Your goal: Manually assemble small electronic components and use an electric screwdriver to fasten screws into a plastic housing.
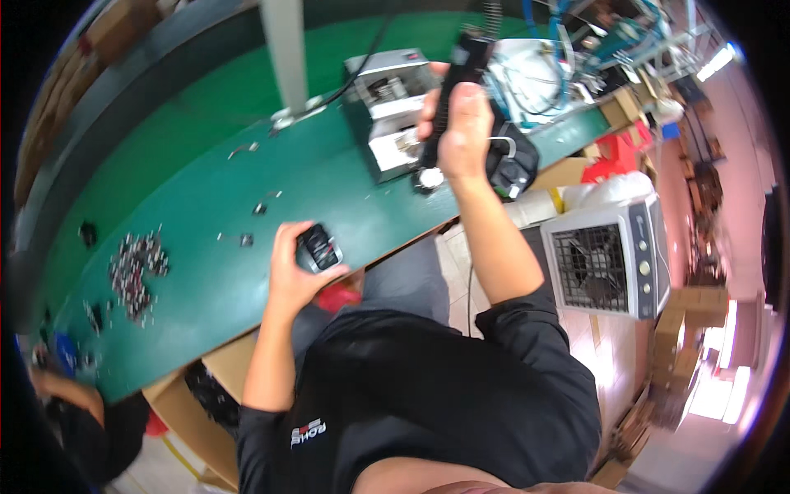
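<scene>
My right hand [466,136] is wrapped round a black electric screwdriver [471,58], raised over the far side of the bench with its lower end pointing down. A coiled cord runs up from its top. Just beside it stands an open grey metal box [383,152], with parts inside that I cannot make out. Near the bench's front edge my left hand [290,278] grips a small black device with a silvery rim [319,249], thumb on the near side and fingers on the far side. The screwdriver and the device are well apart.
Small parts lie heaped on the green bench [197,288] at left, with a few loose pieces mid-bench. A grey post [284,58] stands behind. Cardboard boxes [229,366] sit under the front edge. An air cooler [605,259] stands right; another person's arm [70,391] reaches in left.
</scene>
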Tool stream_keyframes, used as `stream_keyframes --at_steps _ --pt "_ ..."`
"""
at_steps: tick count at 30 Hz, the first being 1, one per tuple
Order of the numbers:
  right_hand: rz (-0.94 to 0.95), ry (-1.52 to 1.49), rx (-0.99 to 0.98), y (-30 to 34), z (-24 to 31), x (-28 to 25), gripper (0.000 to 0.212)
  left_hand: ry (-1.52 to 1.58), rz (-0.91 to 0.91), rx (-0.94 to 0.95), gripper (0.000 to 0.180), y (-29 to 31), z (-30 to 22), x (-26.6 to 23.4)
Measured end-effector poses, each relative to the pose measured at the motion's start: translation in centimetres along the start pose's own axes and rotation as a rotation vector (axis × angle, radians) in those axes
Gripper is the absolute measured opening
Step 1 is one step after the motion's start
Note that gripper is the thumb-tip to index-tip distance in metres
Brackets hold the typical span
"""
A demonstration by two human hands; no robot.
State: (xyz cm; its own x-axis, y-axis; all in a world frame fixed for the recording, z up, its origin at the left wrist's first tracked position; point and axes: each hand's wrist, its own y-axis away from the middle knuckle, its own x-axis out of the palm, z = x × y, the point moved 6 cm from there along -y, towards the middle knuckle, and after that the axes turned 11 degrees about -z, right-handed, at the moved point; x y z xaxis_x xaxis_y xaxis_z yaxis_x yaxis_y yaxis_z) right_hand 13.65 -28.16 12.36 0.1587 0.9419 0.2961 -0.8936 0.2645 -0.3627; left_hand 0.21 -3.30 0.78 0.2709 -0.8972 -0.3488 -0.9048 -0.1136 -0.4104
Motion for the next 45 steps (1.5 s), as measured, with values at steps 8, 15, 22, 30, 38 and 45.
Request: stream_keyframes --at_steps 8,15,22,30,38,45 --pt "0.183 -0.269 0.143 7.3 1.7 6.3 0.091 -0.069 0.076 0.065 0.077 -0.9 -0.6 1.5" --pt "0.257 -0.261 0.185 11.4 -1.1 8.6 0.104 -0.059 0.059 0.031 0.076 -0.6 -0.4 1.2" --pt "0.252 -0.209 0.219 12.3 -2.0 8.8 0.104 -0.07 0.069 0.043 0.076 -0.6 -0.5 1.0" --pt "0.215 -0.352 0.224 13.0 -3.0 8.8 0.095 -0.067 0.052 0.06 0.074 -0.7 -0.7 0.9" --pt "0.261 -0.441 0.285 13.8 -4.1 9.0 0.093 -0.038 0.057 0.011 0.071 -1.0 -0.5 1.0" --pt "0.264 -0.259 0.131 9.3 -0.7 7.5 0.102 -0.053 0.102 -0.059 0.073 -0.8 -0.1 1.1"
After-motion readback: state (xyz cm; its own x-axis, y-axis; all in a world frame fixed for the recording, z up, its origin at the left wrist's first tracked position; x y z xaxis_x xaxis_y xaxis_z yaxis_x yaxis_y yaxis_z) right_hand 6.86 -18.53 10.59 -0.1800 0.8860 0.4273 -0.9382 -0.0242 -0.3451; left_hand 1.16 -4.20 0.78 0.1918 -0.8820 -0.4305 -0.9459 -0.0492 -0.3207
